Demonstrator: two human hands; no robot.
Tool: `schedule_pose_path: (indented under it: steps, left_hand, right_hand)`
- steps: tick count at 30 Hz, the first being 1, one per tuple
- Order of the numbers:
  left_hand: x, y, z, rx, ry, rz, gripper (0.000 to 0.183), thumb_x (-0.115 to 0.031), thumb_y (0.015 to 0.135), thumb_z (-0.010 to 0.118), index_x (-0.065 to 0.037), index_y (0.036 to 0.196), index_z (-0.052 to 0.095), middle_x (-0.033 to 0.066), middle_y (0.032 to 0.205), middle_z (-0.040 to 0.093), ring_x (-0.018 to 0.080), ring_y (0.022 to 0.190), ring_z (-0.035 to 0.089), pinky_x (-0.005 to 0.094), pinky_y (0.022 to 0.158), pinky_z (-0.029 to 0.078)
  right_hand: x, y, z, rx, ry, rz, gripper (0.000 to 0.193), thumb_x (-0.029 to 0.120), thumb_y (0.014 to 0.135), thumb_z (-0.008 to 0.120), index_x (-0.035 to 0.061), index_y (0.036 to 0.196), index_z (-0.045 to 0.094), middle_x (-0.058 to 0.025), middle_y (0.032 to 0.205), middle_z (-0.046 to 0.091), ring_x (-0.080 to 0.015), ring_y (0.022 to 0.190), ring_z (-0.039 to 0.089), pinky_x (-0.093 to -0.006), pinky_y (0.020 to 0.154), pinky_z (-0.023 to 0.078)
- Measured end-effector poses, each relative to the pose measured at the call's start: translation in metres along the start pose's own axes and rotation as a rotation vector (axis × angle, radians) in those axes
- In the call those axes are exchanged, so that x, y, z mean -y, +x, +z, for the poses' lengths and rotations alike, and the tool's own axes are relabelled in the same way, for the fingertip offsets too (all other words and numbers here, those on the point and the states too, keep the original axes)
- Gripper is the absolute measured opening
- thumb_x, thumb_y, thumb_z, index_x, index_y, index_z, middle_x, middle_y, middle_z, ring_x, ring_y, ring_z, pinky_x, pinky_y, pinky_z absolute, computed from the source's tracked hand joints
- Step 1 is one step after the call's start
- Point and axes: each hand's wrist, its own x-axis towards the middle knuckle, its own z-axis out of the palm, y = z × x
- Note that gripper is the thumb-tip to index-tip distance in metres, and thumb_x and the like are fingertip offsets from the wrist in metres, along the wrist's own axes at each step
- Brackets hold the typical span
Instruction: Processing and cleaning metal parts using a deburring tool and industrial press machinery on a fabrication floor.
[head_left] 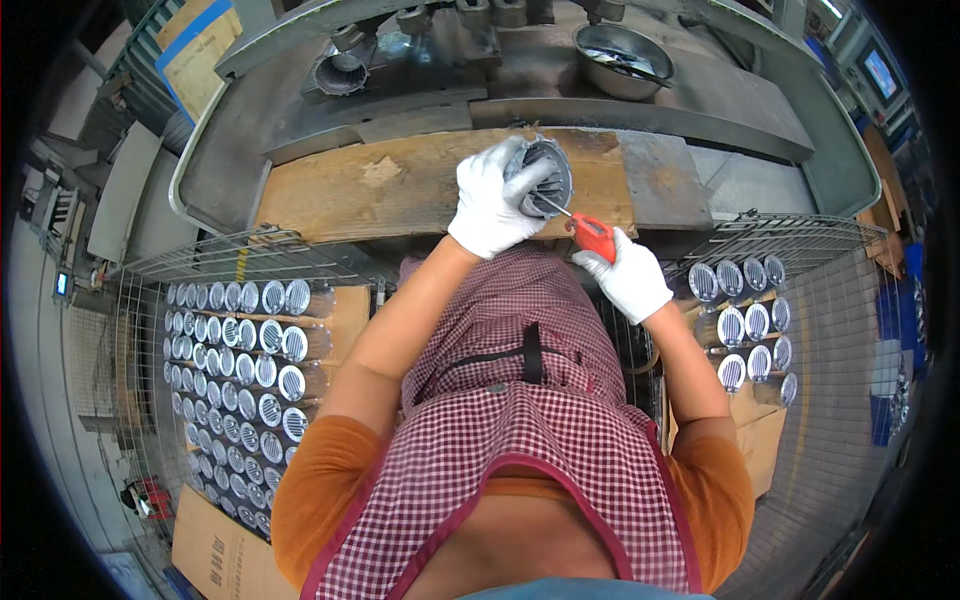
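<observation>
My left hand [494,203], in a white glove, is closed around a grey metal cylinder with inner fins [553,172], its open end turned to the right. In my right hand [627,277], also gloved in white, is a red-handled screwdriver [595,236]. Its thin metal shaft reaches into the cylinder's open end, among the fins; the tip cannot be made out. Both hands are raised at the near edge of a wooden board [370,190] on the bench.
Wire crates stand on both sides, the left one [270,240] and the right one [800,232], with rows of finned cylinders [292,384] lying inside. Further back on the machine bed sit another finned cylinder [341,74] and a metal bowl [622,75] holding metal pieces.
</observation>
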Motion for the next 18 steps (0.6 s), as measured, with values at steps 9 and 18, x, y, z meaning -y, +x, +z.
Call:
schedule_pose_path:
  steps: [9, 18]
  left_hand:
    - [0.013, -0.02, -0.006, -0.103, -0.075, -0.077, 0.086, -0.032, 0.054, 0.095, -0.017, 0.126, 0.052, 0.0209, 0.127, 0.058, 0.0407, 0.108, 0.062, 0.0488, 0.09, 0.051]
    - [0.043, -0.032, 0.0, -0.093, -0.284, -0.854, 0.084, -0.029, 0.061, 0.097, 0.001, 0.122, 0.047, 0.0159, 0.117, 0.063, 0.0219, 0.108, 0.063, 0.037, 0.092, 0.054]
  right_hand:
    - [0.022, 0.009, -0.007, 0.038, 0.034, -0.028, 0.064, 0.06, 0.088, 0.066, -0.0003, 0.108, 0.059, -0.0252, 0.085, 0.069, -0.0451, 0.083, 0.068, -0.049, 0.072, 0.054]
    - [-0.088, 0.048, -0.131, -0.736, 0.293, 0.217, 0.057, 0.044, 0.09, 0.073, 0.0069, 0.131, 0.062, -0.0097, 0.091, 0.072, -0.0152, 0.068, 0.065, -0.033, 0.066, 0.054]
